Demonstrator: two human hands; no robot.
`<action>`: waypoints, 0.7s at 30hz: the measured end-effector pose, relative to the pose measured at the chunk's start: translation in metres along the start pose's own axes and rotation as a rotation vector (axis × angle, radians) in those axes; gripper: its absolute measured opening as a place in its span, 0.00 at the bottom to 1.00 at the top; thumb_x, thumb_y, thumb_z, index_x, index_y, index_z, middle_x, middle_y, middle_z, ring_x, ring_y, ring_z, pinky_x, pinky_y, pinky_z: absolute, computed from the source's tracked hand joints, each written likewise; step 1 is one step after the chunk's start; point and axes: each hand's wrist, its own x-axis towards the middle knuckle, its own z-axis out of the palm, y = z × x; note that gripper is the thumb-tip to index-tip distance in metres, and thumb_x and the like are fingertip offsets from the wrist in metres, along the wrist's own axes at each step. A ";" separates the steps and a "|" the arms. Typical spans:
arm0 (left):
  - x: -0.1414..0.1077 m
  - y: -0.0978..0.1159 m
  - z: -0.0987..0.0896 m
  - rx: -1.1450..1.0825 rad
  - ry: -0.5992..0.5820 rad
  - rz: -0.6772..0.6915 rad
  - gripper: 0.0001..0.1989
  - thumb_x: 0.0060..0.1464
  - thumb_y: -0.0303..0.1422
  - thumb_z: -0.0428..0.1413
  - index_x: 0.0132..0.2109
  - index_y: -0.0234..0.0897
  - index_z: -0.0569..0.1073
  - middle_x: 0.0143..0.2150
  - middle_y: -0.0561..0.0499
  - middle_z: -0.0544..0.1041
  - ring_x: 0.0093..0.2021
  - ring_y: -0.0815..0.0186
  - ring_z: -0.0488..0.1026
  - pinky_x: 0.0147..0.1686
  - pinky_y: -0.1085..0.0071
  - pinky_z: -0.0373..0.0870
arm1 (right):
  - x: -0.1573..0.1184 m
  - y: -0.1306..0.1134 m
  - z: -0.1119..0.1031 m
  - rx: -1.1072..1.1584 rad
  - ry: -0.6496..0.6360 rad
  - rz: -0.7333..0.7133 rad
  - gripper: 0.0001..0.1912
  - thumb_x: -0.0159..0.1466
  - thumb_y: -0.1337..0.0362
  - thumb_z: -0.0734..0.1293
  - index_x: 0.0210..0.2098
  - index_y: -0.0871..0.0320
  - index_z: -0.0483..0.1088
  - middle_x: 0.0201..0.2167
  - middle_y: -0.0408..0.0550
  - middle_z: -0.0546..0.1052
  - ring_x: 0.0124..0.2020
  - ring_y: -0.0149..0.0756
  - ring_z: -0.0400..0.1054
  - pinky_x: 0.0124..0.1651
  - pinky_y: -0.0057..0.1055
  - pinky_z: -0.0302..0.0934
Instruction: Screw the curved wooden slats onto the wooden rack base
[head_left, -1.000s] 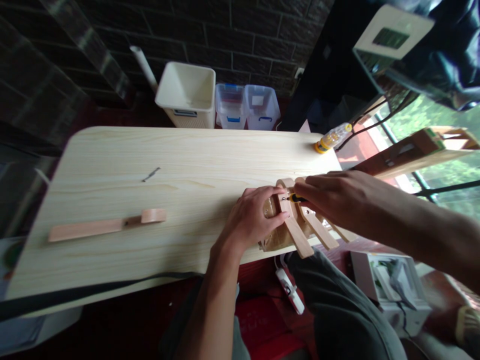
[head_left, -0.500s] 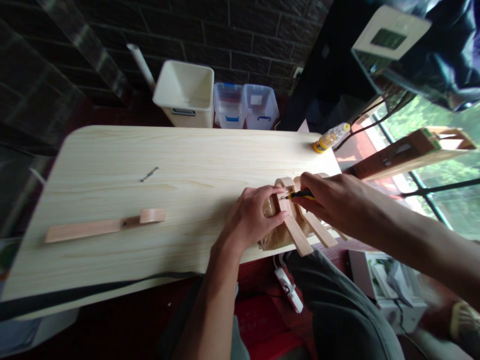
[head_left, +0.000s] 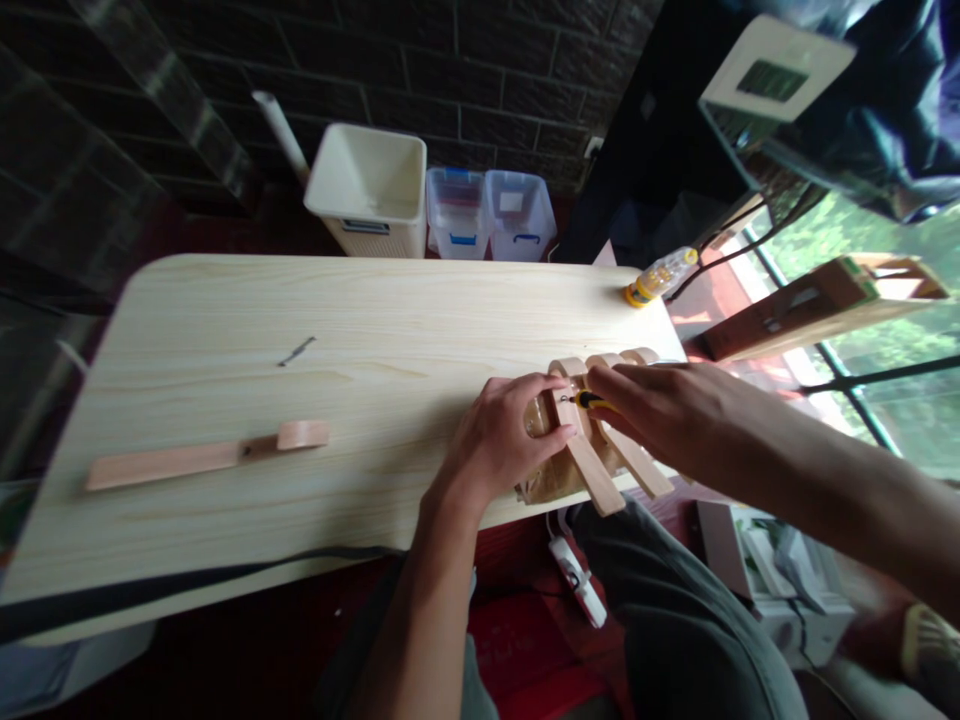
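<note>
At the table's right front edge lies a brown, film-wrapped bundle [head_left: 553, 482] with several curved wooden pieces [head_left: 596, 474] across it. My left hand [head_left: 504, 432] grips the nearest wooden piece between thumb and fingers. My right hand [head_left: 646, 398] is closed round a black and yellow screwdriver [head_left: 592, 401], whose tip meets a small metal part [head_left: 565, 399] on that piece. Most of the screwdriver's handle is hidden in the fingers. A separate wooden hook-shaped piece [head_left: 176, 463] lies at the left of the table, below a thin dark metal strip [head_left: 298, 351].
The pale wooden table [head_left: 420, 320] spans the view. A clear bottle with yellow ends [head_left: 661, 277] stands at its back right corner. Behind it are a cream bin [head_left: 367, 185] and two clear boxes [head_left: 517, 215]. A white power strip [head_left: 577, 582] hangs below the front edge.
My right hand has shifted slightly left and turned round the screwdriver, its fingers now lying lower over the handle. My left hand keeps its hold on the wooden piece.
</note>
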 end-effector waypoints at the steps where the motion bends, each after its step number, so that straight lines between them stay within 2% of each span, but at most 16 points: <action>1: 0.000 0.000 0.000 0.003 -0.005 0.000 0.26 0.61 0.36 0.70 0.65 0.48 0.80 0.63 0.51 0.85 0.64 0.52 0.78 0.68 0.54 0.77 | 0.000 0.000 0.001 0.008 0.007 0.013 0.12 0.75 0.75 0.66 0.55 0.58 0.70 0.37 0.46 0.82 0.31 0.36 0.74 0.34 0.33 0.56; 4: 0.001 0.002 -0.001 0.004 -0.020 -0.006 0.25 0.61 0.36 0.70 0.64 0.49 0.80 0.64 0.53 0.85 0.64 0.51 0.78 0.68 0.53 0.77 | 0.001 0.002 0.005 -0.024 0.058 0.047 0.03 0.76 0.69 0.68 0.49 0.58 0.70 0.29 0.43 0.78 0.25 0.34 0.68 0.29 0.32 0.50; 7: 0.001 0.003 -0.002 -0.009 -0.031 -0.016 0.25 0.61 0.35 0.70 0.64 0.48 0.80 0.65 0.54 0.85 0.65 0.51 0.78 0.68 0.53 0.75 | 0.000 0.002 0.007 -0.063 0.076 0.079 0.04 0.76 0.65 0.69 0.46 0.58 0.69 0.25 0.41 0.74 0.22 0.34 0.64 0.27 0.32 0.45; 13: 0.003 0.004 -0.002 -0.018 -0.022 -0.012 0.25 0.60 0.34 0.71 0.63 0.47 0.80 0.63 0.54 0.85 0.64 0.52 0.78 0.68 0.53 0.76 | 0.000 0.002 0.001 -0.034 0.024 0.041 0.07 0.76 0.68 0.68 0.52 0.59 0.67 0.32 0.43 0.75 0.26 0.37 0.70 0.29 0.34 0.50; 17: 0.001 0.001 -0.001 -0.003 -0.001 -0.012 0.26 0.59 0.34 0.72 0.63 0.49 0.81 0.62 0.53 0.86 0.64 0.53 0.79 0.67 0.55 0.77 | 0.001 0.003 -0.005 -0.054 0.010 -0.057 0.12 0.76 0.74 0.66 0.57 0.58 0.68 0.39 0.47 0.81 0.33 0.39 0.76 0.37 0.36 0.57; 19: 0.001 0.001 -0.001 -0.003 0.004 -0.010 0.26 0.59 0.34 0.72 0.63 0.49 0.81 0.62 0.53 0.86 0.64 0.53 0.79 0.67 0.56 0.77 | 0.001 0.003 -0.005 -0.068 0.000 -0.065 0.12 0.76 0.75 0.66 0.55 0.58 0.68 0.39 0.48 0.82 0.36 0.41 0.78 0.40 0.36 0.58; 21: 0.000 0.002 0.000 -0.006 0.003 -0.014 0.26 0.60 0.34 0.71 0.64 0.49 0.81 0.63 0.52 0.85 0.64 0.53 0.78 0.68 0.55 0.77 | 0.001 0.002 -0.004 -0.086 0.000 -0.047 0.10 0.76 0.75 0.67 0.53 0.58 0.68 0.37 0.46 0.82 0.34 0.40 0.77 0.38 0.37 0.56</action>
